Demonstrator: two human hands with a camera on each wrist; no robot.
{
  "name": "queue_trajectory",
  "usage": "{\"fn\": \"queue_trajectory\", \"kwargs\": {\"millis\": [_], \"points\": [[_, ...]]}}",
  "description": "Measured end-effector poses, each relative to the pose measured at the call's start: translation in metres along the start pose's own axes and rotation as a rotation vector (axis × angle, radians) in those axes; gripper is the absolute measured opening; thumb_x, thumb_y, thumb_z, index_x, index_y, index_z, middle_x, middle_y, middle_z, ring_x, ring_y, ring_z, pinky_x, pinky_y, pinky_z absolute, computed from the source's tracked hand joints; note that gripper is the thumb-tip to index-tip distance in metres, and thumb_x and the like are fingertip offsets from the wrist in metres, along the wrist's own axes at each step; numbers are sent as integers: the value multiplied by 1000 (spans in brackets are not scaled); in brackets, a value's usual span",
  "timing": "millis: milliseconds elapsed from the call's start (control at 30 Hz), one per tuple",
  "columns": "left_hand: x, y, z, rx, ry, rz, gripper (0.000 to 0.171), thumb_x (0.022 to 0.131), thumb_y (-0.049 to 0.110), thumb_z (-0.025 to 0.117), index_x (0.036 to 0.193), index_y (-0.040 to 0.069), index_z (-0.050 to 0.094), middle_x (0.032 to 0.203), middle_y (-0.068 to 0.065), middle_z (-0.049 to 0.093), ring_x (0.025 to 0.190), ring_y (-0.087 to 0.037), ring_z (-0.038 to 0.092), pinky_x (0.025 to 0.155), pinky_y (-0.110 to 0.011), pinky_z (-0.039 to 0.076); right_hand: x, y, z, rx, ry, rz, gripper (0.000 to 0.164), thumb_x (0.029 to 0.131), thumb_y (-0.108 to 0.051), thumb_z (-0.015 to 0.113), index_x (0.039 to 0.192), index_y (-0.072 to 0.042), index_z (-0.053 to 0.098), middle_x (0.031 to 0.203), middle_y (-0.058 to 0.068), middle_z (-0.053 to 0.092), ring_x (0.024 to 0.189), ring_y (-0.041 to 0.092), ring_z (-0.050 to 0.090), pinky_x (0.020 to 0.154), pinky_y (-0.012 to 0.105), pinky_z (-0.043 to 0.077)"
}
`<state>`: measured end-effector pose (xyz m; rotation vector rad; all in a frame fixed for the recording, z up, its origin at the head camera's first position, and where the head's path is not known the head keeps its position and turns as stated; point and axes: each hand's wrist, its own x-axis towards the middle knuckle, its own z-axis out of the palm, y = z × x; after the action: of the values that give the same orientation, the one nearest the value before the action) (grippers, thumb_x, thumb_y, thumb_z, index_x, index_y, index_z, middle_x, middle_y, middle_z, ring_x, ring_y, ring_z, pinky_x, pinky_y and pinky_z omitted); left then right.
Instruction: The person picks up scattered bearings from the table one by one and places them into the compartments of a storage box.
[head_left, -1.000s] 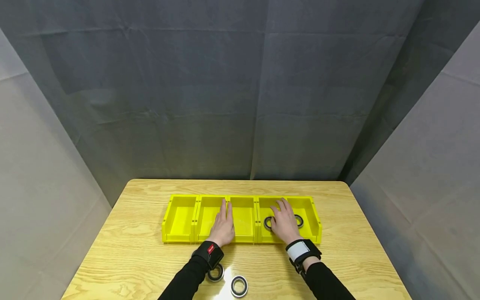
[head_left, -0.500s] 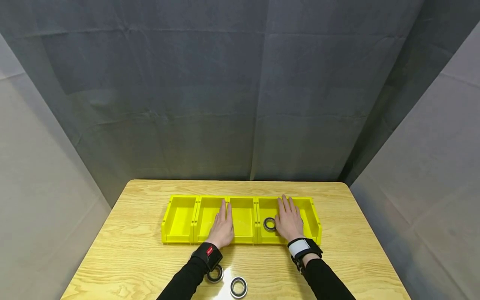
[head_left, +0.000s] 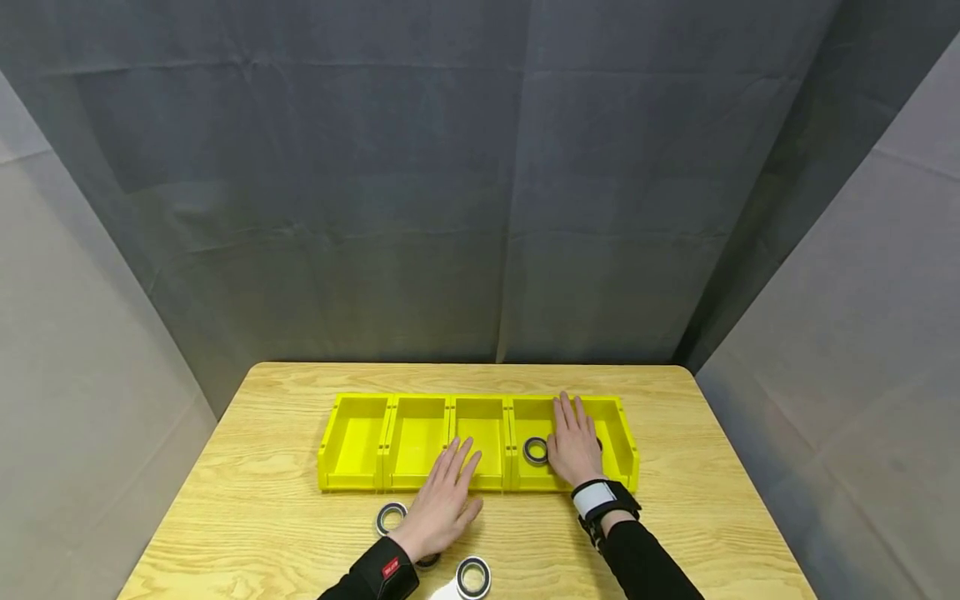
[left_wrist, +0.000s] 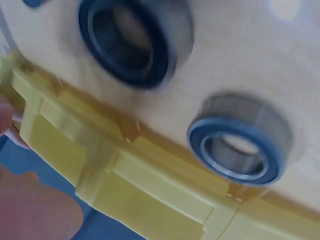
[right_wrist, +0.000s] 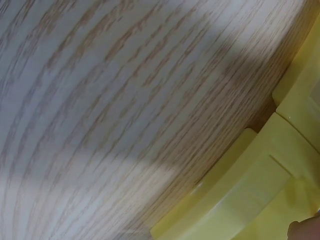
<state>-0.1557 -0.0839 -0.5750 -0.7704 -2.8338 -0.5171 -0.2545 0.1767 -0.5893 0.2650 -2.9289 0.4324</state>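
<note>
My left hand [head_left: 442, 504], fingers straight and spread, is over the table just in front of the yellow bins, holding nothing. Beneath and beside it lie ball bearings: one [head_left: 380, 520] left of the fingers, another [head_left: 428, 562] mostly hidden under the hand, and a third [head_left: 461, 578] nearer the front edge. Two bearings show large in the left wrist view, the closer one [left_wrist: 181, 37] blurred. My right hand [head_left: 575, 450] reaches over the two rightmost bins with straight fingers. A bearing [head_left: 528, 451] lies left of it; another [head_left: 600, 445] is mostly hidden behind it.
Yellow bins [head_left: 351, 482] stand joined in a row across the wooden table [head_left: 247, 517]. Their low front walls [right_wrist: 220, 200] face me. A dark grey cloth [head_left: 390, 208] hangs behind the table, with pale cloth panels [head_left: 75, 333] at the sides.
My left hand has drawn back from the middle bins toward me, its fingers spreading. My right hand's fingers have straightened from a bent pose, then stayed over the right bins.
</note>
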Motion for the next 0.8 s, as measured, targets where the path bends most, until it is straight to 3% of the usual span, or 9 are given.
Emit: {"fn": "queue_trajectory", "kwargs": {"millis": [167,367,600,800], "points": [[-22,7,-9,-20,-115,70,65,97,33,63,152,6,41,160,-19,36,151,-39,30,120,-57,32,0,-1,0,8,-3,1,65,97,-16,61,154,1,35,164,20,29,153,43,23,120,63,29],[-38,10,-19,27,-219,199,61,98,41,61,149,9,46,153,-14,48,145,-34,41,116,-51,40,0,1,1,10,3,-9,66,97,-15,61,155,1,34,164,21,29,153,44,22,120,62,29],[-47,15,-16,109,-273,434,64,98,57,53,145,13,50,144,-10,56,135,-29,52,110,-39,48,1,2,2,5,10,-10,67,96,-15,63,154,1,35,164,21,30,153,44,23,120,62,30],[-54,18,-9,136,-279,490,61,98,62,47,140,18,55,136,-4,59,126,-21,57,105,-38,52,1,1,2,-3,3,-16,67,95,-16,64,154,2,36,164,22,30,152,44,24,120,62,30]]}}
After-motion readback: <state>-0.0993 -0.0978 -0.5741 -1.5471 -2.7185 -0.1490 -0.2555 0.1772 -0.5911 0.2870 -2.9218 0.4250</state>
